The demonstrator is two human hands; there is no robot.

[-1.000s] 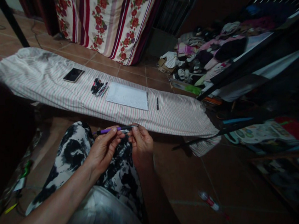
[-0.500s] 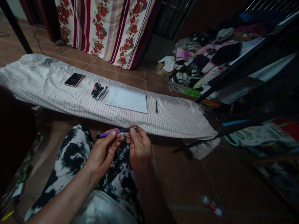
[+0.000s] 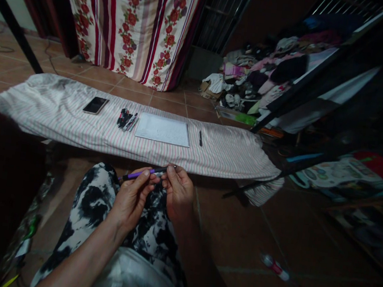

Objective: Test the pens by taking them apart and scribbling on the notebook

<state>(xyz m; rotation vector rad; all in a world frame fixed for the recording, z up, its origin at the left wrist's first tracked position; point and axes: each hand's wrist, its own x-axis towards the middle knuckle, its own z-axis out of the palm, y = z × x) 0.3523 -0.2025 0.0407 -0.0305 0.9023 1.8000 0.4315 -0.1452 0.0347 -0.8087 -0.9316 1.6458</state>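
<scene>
Above my lap, a purple and black pen (image 3: 135, 175) lies slantwise between both hands. My left hand (image 3: 133, 196) pinches its purple barrel with thumb and fingers. My right hand (image 3: 178, 188) closes round the black end, whose tip shows just past the thumb. Beyond my hands, a spiral notebook (image 3: 163, 129) rests on a striped cloth (image 3: 226, 158), with faint marks on its page. Several pens and markers (image 3: 125, 119) lie bunched to the left of the notebook. A single dark pen (image 3: 200, 138) lies to its right.
A phone (image 3: 95, 105) lies on the cloth at left. Behind stands a floral curtain (image 3: 143, 29); clothes are piled (image 3: 253, 72) at the back right. A plastic bottle (image 3: 276, 267) lies on the tiled floor at right. A dark slanted pole (image 3: 16, 20) stands at the left.
The pen and both hands stay nearly in place, with the pen's dark tip end shifting slightly between the right fingers. The view has tilted a little, so the scene sits slightly lower.
</scene>
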